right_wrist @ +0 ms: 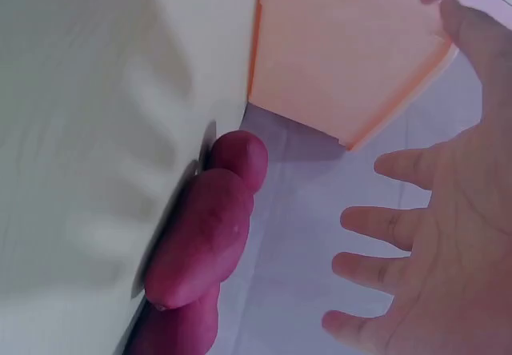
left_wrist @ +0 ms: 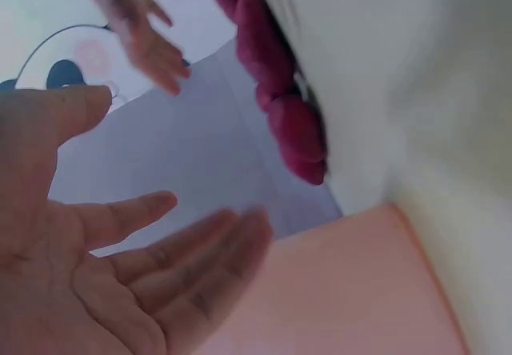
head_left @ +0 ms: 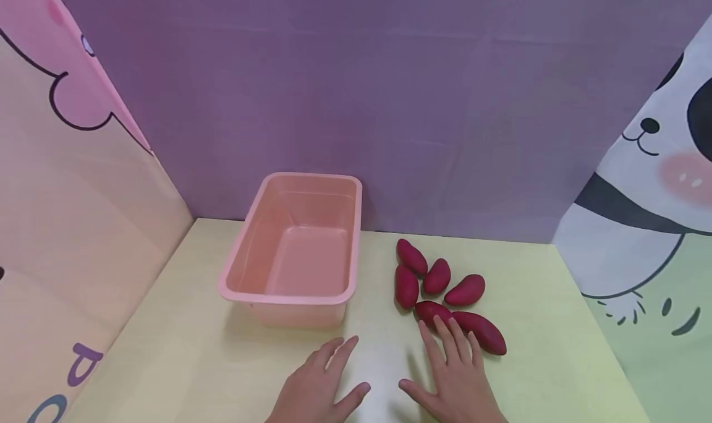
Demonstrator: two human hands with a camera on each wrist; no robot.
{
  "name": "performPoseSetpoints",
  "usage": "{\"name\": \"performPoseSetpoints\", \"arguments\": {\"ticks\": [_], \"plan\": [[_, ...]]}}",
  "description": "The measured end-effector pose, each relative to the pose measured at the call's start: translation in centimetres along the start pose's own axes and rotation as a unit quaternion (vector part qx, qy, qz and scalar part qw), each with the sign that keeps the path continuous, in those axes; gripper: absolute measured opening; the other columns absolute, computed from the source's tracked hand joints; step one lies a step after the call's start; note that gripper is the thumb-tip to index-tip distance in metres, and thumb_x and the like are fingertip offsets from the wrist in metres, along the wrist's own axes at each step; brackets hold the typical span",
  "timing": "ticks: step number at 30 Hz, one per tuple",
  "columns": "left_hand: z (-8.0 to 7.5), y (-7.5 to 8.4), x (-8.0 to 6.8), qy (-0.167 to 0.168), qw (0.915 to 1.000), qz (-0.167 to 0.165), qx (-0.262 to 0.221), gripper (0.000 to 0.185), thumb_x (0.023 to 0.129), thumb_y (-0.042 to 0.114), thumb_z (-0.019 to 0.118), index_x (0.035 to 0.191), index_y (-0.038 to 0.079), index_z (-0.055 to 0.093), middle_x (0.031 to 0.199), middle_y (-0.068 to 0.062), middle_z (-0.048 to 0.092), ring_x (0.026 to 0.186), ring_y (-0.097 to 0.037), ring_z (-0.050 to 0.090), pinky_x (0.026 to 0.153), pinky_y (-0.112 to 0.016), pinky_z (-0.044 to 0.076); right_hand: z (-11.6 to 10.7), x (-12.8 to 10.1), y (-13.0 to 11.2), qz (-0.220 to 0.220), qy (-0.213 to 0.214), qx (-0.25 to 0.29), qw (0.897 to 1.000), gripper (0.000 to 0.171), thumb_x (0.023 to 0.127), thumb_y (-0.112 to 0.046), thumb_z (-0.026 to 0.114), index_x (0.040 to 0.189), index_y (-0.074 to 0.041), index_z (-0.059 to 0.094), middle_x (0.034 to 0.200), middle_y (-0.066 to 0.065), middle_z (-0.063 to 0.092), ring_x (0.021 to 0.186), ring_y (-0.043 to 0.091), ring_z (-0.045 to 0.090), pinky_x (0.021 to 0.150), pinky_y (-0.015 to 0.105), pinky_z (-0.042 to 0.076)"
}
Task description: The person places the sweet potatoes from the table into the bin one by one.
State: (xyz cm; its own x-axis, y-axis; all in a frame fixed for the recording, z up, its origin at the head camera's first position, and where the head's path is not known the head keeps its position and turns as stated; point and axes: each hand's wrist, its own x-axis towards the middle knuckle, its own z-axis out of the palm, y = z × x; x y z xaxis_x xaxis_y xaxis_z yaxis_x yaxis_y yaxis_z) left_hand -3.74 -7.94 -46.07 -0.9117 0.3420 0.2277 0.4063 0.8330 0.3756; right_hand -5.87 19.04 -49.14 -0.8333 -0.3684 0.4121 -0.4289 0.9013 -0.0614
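Note:
Several dark red sweet potatoes (head_left: 406, 287) lie in a loose cluster on the right half of the table. Left of them stands a pink plastic basin (head_left: 289, 300), its inside bare. My left hand (head_left: 319, 383) hovers in front of the basin, fingers spread and thumb out, holding nothing. To its right my right hand (head_left: 458, 380) is held over the table, fingers apart, its fingertips overlapping the two nearest sweet potatoes in the head view. In the right wrist view a gap shows between its fingers and the sweet potatoes (right_wrist: 200, 239).
The pale yellow table (head_left: 556, 349) ends at a purple cloth wall (head_left: 389, 101) behind the basin. Printed side panels stand at left and right, the right one with a panda (head_left: 639, 163). The basin sits close to the back wall.

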Motion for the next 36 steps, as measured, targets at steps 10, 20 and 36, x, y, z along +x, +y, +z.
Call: {"name": "performPoseSetpoints", "arguments": {"ticks": [10, 20, 36], "plan": [[-5.2, -1.1, 1.1, 0.164, 0.9816, 0.008, -0.098, 0.041, 0.084, 0.019, 0.082, 0.122, 0.011, 0.068, 0.108, 0.006, 0.069, 0.082, -0.007, 0.066, 0.065, -0.024, 0.055, -1.4, 0.5, 1.5, 0.019, 0.0, 0.033, 0.999, 0.084, 0.082, -0.041, 0.081, 0.147, -0.003, 0.044, 0.134, 0.02, 0.054, 0.119, 0.041, 0.052, 0.094, 0.059, 0.047], [-10.8, -5.2, 3.0, 0.237, 0.9707, 0.006, -0.041, 0.044, 0.085, 0.016, 0.08, 0.127, 0.012, 0.066, 0.116, -0.003, 0.069, 0.081, -0.017, 0.07, 0.06, -0.034, 0.055, -2.5, 1.0, 3.0, 0.039, 0.024, 0.052, 0.998, 0.076, 0.081, -0.03, 0.083, 0.144, -0.004, 0.049, 0.124, 0.018, 0.059, 0.112, 0.039, 0.057, 0.09, 0.059, 0.048], [-13.8, -13.5, 4.4, 0.175, 0.9567, -0.144, -0.183, 0.047, 0.099, 0.028, 0.066, 0.139, 0.006, 0.057, 0.136, -0.015, 0.057, 0.117, -0.033, 0.06, 0.082, -0.013, 0.05, -3.5, 1.1, 6.7, 0.099, 0.036, 0.06, 0.993, 0.065, 0.081, -0.02, 0.083, 0.137, -0.002, 0.056, 0.119, 0.021, 0.06, 0.106, 0.042, 0.058, 0.082, 0.062, 0.051]]}}
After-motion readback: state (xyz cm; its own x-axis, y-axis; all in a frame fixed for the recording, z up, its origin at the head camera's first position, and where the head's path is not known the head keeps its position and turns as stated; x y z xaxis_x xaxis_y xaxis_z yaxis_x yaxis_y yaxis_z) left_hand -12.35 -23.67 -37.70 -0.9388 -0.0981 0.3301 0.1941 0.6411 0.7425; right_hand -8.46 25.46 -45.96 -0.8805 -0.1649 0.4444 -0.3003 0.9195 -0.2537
